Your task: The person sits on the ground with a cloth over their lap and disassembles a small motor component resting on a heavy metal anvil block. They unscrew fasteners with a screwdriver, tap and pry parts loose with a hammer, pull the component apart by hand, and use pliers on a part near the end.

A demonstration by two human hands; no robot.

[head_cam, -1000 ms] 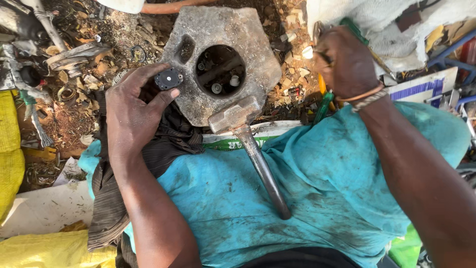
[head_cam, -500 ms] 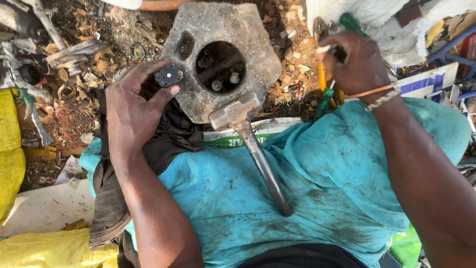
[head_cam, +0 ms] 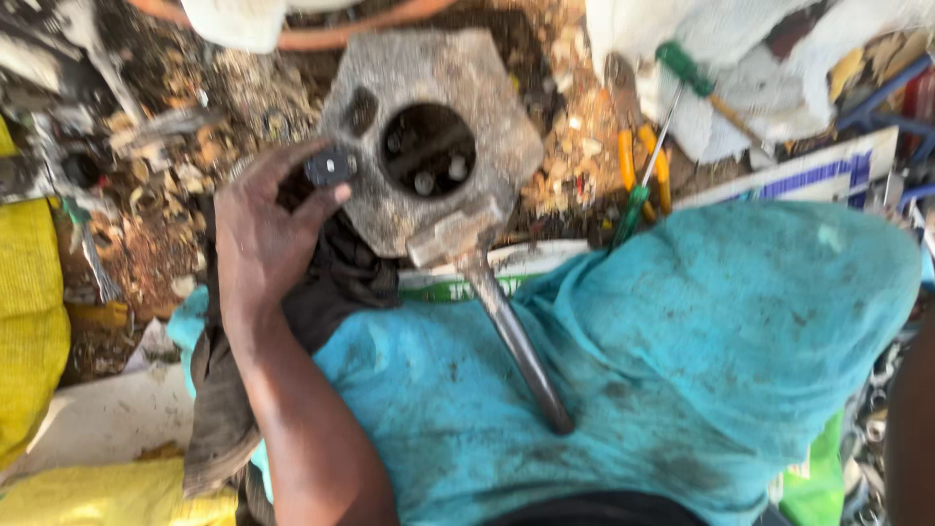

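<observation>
My left hand (head_cam: pixel 261 239) pinches a small black part (head_cam: pixel 331 167) against the left face of a grey, worn hexagonal metal housing (head_cam: pixel 492 93) with a big round hole in it. The housing rests on the edge of my lap, which is covered by a stained teal cloth (head_cam: pixel 682 351). A hammer (head_cam: pixel 511 336) lies on the cloth, its head touching the housing's lower edge. My right hand is out of sight; only a dark strip of forearm (head_cam: pixel 911 419) shows at the right edge.
Yellow-handled pliers (head_cam: pixel 643 166) and a green-handled screwdriver (head_cam: pixel 651 161) lie on the littered ground right of the housing. A dark rag (head_cam: pixel 331 287) hangs under my left hand. A yellow sack (head_cam: pixel 29 312) is at the left, white cloth (head_cam: pixel 721 39) at the top right.
My right hand has pulled away from the tools at the upper right and left the view. The left hand stays on the black part.
</observation>
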